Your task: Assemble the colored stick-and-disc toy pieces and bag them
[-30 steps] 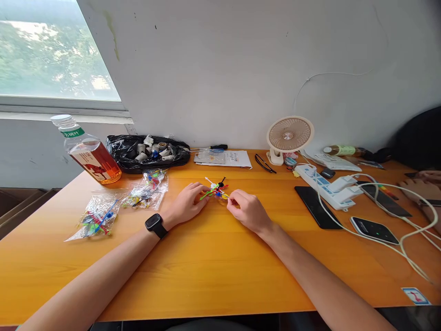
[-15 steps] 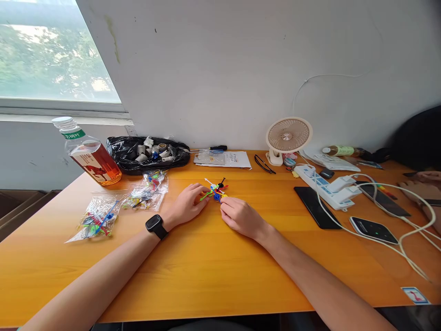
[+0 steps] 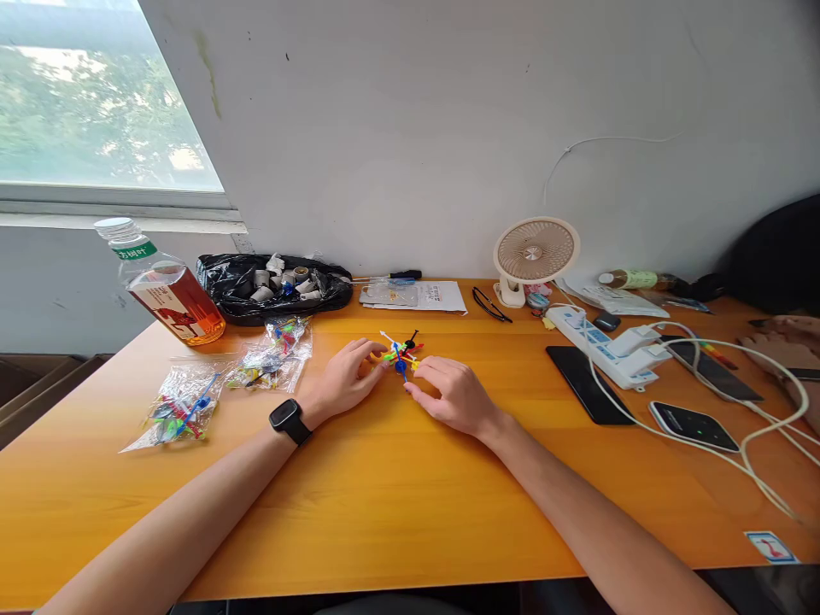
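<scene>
A small pile of coloured plastic sticks lies on the orange table, between my two hands. My left hand, with a black watch on its wrist, rests beside the pile, its fingertips curled against the sticks' left side. My right hand lies on the table at the pile's right, fingers bent, thumb and forefinger pinched at a blue stick. What exactly each fingertip grips is too small to make out.
Two clear bags of coloured sticks lie at left, with a tea bottle and a black bag of parts. A small fan, power strip, phones and white cables fill the right. Another person's hand is at far right.
My right hand has slid left and closer to the stick pile, its fingers now at a blue stick. The left hand has barely moved.
</scene>
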Demonstrator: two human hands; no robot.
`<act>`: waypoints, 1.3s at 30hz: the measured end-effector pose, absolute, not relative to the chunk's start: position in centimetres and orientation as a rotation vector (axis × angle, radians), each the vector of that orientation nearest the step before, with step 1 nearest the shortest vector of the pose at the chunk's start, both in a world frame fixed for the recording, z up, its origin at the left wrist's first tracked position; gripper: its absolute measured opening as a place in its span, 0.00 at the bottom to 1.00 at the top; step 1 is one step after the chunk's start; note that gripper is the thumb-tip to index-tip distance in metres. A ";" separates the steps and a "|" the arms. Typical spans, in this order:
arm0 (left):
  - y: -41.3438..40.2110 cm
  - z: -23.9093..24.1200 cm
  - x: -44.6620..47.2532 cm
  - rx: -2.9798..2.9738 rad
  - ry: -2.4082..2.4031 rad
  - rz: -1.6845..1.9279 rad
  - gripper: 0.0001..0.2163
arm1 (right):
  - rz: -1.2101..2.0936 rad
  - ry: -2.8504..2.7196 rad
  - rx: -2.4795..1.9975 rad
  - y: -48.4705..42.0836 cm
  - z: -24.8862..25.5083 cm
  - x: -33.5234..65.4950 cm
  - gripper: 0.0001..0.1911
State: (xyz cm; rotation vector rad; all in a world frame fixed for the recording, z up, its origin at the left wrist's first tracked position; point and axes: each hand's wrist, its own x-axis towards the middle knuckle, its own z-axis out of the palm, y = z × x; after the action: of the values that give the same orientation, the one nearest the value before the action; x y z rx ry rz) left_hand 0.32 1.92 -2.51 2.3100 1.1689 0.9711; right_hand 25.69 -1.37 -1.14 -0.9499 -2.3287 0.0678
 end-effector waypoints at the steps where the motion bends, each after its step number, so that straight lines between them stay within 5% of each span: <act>1: 2.0 -2.6 0.3 2.283 1.179 0.987 0.12 | 0.090 -2.276 -0.967 -1.3 -1.1 25.8 0.06; 13: 2.0 -2.5 0.0 2.274 1.180 1.008 0.12 | 0.206 -1.901 -1.138 0.3 -1.5 26.6 0.16; 20: 2.0 -2.8 -0.3 2.268 1.203 1.054 0.10 | 0.255 -1.937 -1.172 3.3 -1.3 27.1 0.07; 33: 2.0 -2.4 -0.5 2.268 1.261 1.136 0.09 | 0.003 -2.221 -1.350 12.9 -2.4 28.1 0.22; 39: 1.2 -1.0 -0.2 2.315 1.257 1.224 0.06 | -0.004 -2.064 -1.281 13.5 1.0 27.7 0.13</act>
State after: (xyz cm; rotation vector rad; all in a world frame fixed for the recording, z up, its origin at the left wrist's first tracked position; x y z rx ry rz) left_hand -0.18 1.22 -0.98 2.3153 1.2573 1.2242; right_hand 27.75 13.55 1.01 -1.2808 -2.0639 -0.0038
